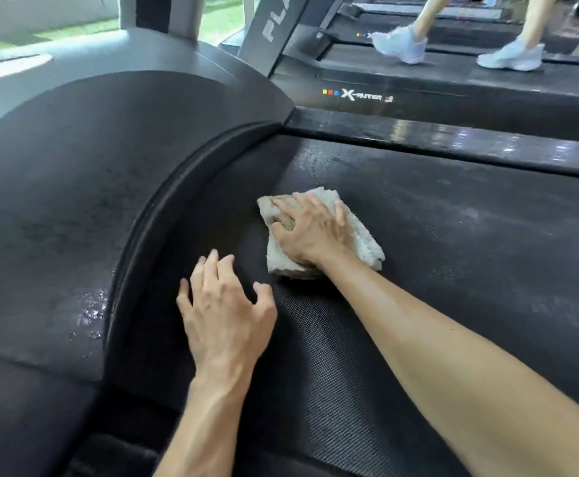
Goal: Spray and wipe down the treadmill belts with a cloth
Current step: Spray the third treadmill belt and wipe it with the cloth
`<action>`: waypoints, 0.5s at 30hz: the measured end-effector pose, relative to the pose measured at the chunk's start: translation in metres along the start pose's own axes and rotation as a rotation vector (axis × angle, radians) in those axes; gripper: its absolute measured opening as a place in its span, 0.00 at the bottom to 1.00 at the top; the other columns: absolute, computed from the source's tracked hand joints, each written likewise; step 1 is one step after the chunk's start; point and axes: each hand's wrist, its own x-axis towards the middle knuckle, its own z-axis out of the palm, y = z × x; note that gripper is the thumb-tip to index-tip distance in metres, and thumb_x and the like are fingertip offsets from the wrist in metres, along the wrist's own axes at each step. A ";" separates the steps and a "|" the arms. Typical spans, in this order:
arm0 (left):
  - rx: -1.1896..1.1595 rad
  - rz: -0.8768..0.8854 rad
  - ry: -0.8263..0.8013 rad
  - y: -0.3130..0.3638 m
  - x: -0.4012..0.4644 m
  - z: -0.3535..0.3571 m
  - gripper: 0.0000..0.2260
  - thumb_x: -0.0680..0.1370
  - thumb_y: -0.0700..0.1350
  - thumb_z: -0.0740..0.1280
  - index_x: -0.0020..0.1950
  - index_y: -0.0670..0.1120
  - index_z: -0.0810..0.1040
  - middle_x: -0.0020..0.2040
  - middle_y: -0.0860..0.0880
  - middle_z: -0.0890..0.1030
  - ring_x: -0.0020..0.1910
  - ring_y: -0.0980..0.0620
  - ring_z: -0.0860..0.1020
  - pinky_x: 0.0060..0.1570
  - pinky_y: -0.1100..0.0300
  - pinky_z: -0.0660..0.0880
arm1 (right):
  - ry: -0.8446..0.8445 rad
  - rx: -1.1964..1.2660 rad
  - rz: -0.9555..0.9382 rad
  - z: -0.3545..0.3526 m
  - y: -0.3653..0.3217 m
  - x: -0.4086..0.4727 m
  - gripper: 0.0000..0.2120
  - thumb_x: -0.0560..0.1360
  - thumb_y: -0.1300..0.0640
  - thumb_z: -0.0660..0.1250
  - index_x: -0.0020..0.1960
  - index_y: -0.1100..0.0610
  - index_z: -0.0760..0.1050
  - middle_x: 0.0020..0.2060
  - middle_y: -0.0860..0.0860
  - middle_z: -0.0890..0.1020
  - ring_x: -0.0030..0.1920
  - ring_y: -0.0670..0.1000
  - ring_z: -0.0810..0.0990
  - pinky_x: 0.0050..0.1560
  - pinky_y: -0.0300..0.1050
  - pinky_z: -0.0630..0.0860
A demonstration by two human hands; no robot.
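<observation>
A folded off-white cloth lies on the black textured treadmill belt, close to the belt's curved front end. My right hand lies flat on top of the cloth with fingers spread, pressing it onto the belt. My left hand rests on the belt just left of and nearer than the cloth, fingers spread and slightly bent, holding nothing. No spray bottle is in view.
The curved dark motor cover rises to the left, with water droplets near its edge. A glossy side rail borders the belt's far side. On the neighbouring treadmill a person's feet in pale shoes are walking.
</observation>
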 end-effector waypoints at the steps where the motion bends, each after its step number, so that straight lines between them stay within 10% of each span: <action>1: 0.003 -0.002 -0.006 -0.001 0.000 0.001 0.27 0.78 0.52 0.65 0.76 0.44 0.70 0.79 0.46 0.67 0.80 0.51 0.58 0.79 0.47 0.52 | -0.004 -0.010 0.025 0.000 -0.007 0.009 0.26 0.82 0.38 0.55 0.80 0.37 0.62 0.83 0.46 0.57 0.83 0.50 0.49 0.79 0.64 0.35; 11: 0.147 0.017 -0.060 -0.005 -0.003 0.003 0.33 0.82 0.59 0.53 0.82 0.43 0.55 0.83 0.47 0.54 0.82 0.51 0.49 0.80 0.50 0.44 | -0.100 -0.002 -0.336 -0.011 -0.007 -0.003 0.25 0.82 0.41 0.57 0.79 0.38 0.65 0.81 0.43 0.61 0.81 0.46 0.53 0.80 0.57 0.38; 15: 0.154 0.013 -0.052 -0.004 -0.005 0.005 0.36 0.77 0.60 0.48 0.81 0.42 0.59 0.82 0.46 0.58 0.82 0.50 0.53 0.79 0.48 0.47 | -0.054 -0.022 -0.135 0.000 0.014 0.029 0.34 0.74 0.36 0.48 0.79 0.38 0.64 0.80 0.43 0.64 0.80 0.48 0.58 0.81 0.61 0.42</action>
